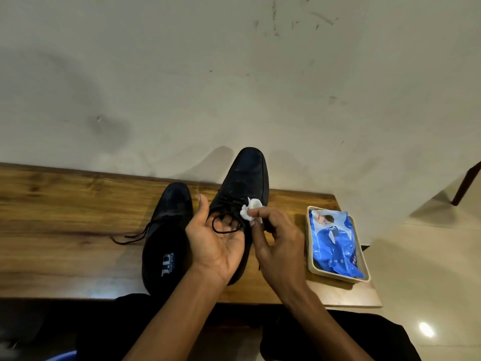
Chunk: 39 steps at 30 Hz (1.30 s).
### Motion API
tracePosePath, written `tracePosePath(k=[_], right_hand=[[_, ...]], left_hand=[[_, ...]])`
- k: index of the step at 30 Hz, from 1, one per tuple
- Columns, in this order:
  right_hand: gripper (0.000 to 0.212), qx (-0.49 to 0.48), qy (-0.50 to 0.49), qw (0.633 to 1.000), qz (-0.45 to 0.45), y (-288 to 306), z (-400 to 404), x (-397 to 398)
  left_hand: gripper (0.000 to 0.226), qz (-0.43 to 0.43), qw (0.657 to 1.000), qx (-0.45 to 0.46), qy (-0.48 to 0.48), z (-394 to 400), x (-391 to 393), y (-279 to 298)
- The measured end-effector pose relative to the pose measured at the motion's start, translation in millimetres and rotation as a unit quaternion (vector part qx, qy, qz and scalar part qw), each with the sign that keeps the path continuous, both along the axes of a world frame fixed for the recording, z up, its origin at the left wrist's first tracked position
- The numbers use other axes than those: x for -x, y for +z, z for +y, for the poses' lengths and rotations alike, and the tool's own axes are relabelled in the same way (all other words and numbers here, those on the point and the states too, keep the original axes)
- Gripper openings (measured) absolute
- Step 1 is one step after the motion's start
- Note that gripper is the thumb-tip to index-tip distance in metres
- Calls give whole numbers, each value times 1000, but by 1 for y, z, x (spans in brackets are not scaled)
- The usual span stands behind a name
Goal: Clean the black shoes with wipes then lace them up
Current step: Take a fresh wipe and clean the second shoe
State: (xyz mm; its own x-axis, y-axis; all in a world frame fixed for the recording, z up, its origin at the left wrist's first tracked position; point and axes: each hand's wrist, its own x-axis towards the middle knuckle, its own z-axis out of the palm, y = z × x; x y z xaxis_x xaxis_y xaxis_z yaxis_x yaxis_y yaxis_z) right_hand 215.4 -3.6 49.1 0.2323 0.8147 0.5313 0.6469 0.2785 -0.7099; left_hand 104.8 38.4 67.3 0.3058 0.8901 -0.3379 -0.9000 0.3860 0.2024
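Two black lace-up shoes are in the head view. One shoe [166, 230] lies flat on the wooden table [65, 217], its laces trailing to the left. The other shoe [247, 178] is raised with its toe pointing away, and my left hand [216, 241] grips it at the opening, palm up, with a lace loop across the fingers. My right hand [276, 238] pinches a crumpled white wipe [251, 208] against that shoe's right side, beside the laces.
A blue pack of wipes [334, 241] lies in a beige tray [312, 267] at the table's right end. A scuffed white wall stands right behind the table. Pale floor and a dark furniture leg [466, 186] are at the right.
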Motion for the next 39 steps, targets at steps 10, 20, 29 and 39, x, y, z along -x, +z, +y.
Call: tracePosePath(k=[10, 20, 29, 39], right_hand=[[20, 152, -18, 963, 221, -24, -17, 0], [10, 379, 81, 922, 25, -27, -28, -26], [17, 292, -29, 955, 34, -13, 24, -69], [24, 244, -72, 966, -51, -43, 93, -58]], left_hand=[[45, 2, 995, 80, 53, 13, -10, -11], [32, 62, 987, 143, 33, 12, -27, -38], [24, 93, 982, 162, 7, 4, -36, -49], [22, 115, 972, 204, 11, 6, -31, -52]])
